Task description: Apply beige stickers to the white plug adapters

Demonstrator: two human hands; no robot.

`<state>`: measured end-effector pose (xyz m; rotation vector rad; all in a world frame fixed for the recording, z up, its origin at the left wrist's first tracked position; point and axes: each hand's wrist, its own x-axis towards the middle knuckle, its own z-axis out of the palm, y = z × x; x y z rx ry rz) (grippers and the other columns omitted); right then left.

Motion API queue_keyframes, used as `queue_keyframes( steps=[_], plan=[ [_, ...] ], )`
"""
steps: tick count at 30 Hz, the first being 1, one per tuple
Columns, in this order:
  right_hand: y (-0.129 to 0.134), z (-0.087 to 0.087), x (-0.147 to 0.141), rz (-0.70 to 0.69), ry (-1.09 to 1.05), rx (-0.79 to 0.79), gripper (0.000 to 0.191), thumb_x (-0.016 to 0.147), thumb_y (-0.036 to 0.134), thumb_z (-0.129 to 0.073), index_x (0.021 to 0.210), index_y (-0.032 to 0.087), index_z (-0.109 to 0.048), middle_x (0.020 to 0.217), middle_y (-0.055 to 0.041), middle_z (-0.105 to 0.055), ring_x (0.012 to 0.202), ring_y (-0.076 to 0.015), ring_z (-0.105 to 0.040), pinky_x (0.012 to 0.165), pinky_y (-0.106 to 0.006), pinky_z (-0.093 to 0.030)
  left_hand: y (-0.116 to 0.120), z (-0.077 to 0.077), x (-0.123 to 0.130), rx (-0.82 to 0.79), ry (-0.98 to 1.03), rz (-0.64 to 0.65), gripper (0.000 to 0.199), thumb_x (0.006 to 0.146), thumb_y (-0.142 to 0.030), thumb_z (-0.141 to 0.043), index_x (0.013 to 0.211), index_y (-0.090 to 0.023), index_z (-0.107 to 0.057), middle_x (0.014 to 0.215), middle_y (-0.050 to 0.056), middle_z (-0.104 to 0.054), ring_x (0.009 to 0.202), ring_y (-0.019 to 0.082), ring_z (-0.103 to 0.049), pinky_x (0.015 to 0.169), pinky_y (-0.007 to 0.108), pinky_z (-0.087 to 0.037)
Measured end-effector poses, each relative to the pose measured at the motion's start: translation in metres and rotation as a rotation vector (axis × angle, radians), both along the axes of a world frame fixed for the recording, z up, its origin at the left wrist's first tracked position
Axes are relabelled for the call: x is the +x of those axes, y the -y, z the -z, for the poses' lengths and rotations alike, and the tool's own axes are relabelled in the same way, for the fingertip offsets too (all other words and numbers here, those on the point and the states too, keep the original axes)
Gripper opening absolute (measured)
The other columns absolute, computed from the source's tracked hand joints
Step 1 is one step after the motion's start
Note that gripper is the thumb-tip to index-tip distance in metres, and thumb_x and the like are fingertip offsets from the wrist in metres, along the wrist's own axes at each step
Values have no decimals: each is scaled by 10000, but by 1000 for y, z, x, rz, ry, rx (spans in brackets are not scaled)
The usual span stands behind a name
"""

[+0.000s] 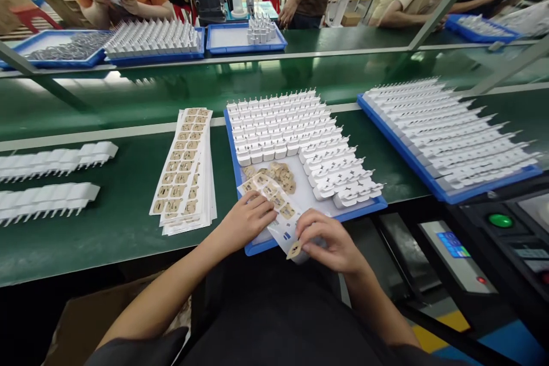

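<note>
My right hand (330,240) pinches a tan sticker (294,250) between thumb and fingers at the near end of a sticker sheet (277,200). Fingers curled, my left hand (251,220) grips the sheet's left edge. Tan stickers cover the sheet's far part, while its near part is bare white backing. The sheet lies over the front of a blue tray (253,249). Loose tan pieces (281,176) are heaped in the tray just beyond it. Rows of white plug housings with metal pins (274,126) fill the tray's back and right side.
A stack of sticker sheets (182,171) lies left of the tray. Two rows of white plug housings (51,203) stand farther left. Another full blue tray (450,137) is at right, above a control box with a green button (500,221). Co-workers sit across the green bench.
</note>
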<state>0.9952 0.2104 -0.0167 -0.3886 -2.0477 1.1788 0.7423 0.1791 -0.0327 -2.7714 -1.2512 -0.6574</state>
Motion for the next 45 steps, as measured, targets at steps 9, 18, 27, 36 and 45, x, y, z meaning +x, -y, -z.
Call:
queue_keyframes(
  steps=[9,18,27,36,45],
  plan=[
    [6,3,-5,-20,180,30,66,933,149,-562,926,195,-610,1010,-89,-657,970,-172,-634,865,-311,-529,-39,-36,16,-366,117,70,210,978,-250,-519,1147,-195,-631,1121,80,-691,1034,229,-642,882,336,-492],
    [-7,5,-13,-150,89,41,63,926,192,-564,885,196,-611,868,-61,-690,848,-166,-665,789,-291,-550,-95,-19,103,-114,24,-29,413,790,-391,-788,1092,-151,-639,1400,203,-460,1213,380,-460,929,503,-431],
    [-13,6,-21,-99,80,74,57,933,185,-577,904,198,-624,875,-65,-692,872,-173,-668,805,-301,-559,-48,-30,43,-370,738,-110,308,851,-354,-729,1063,-208,-560,1132,99,-620,1032,237,-609,852,365,-533],
    [-28,4,-37,-2,-29,10,60,951,201,-583,965,197,-641,930,-70,-693,905,-187,-668,835,-345,-562,13,8,8,-611,1351,-297,510,818,-489,-717,1183,-216,-486,1100,87,-597,1019,240,-637,842,381,-559],
    [-36,6,-37,158,-250,-26,113,900,155,-638,970,235,-674,879,-45,-685,856,-206,-661,812,-397,-557,14,21,21,-542,1316,-327,555,816,-382,-748,1285,-229,-493,1230,113,-570,1155,252,-598,915,382,-558]
  ],
)
